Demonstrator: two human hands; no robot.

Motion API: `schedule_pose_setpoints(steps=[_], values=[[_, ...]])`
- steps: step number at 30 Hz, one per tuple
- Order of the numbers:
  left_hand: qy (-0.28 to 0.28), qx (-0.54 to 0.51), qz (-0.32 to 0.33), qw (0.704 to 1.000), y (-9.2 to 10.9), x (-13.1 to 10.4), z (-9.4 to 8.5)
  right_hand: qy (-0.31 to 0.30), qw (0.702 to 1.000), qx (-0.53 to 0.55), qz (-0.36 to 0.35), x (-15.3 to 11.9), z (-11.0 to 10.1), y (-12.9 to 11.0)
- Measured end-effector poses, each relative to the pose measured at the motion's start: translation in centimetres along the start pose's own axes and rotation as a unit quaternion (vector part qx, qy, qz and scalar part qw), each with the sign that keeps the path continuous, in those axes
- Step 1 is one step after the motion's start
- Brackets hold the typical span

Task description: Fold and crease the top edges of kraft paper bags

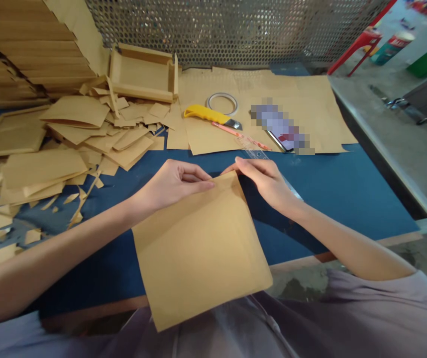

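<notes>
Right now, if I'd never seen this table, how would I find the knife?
Find the far part of the blue table, where brown sheets lie by a metal mesh. On them, the knife rests between a ring and a thin pink stick. It's the only bright yellow one.

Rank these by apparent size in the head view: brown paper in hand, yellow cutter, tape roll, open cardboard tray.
Largest to smallest:
1. brown paper, though nearness to the camera enlarges it
2. open cardboard tray
3. yellow cutter
4. tape roll
</notes>
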State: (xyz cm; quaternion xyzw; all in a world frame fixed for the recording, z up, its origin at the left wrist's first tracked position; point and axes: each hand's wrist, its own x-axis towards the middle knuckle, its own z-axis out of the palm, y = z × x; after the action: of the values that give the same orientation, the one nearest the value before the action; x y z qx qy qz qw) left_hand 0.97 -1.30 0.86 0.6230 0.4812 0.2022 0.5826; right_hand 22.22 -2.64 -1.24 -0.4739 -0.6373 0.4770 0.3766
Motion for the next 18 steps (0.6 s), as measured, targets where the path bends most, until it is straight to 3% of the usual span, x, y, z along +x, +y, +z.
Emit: schedule_pose_setpoints(steps=[3, 11, 18], values=[[-0.009, -0.013, -0.018, 1.0, -0.08, 0.08, -0.12, -0.011, 1.0, 0.025, 0.009, 0.02, -0.12, -0.03], [-0.008, -0.013, -0.011, 1.0, -0.04, 0.09, 0.03, -0.014, 0.999, -0.029, -0.024, -0.02, 0.45, 0.26], [-0.013, 0.006, 0.027, 1.0, -0.16, 0.05, 0.07, -0.012, 0.998, -0.051, -0.045, 0.17, 0.17, 0.45]])
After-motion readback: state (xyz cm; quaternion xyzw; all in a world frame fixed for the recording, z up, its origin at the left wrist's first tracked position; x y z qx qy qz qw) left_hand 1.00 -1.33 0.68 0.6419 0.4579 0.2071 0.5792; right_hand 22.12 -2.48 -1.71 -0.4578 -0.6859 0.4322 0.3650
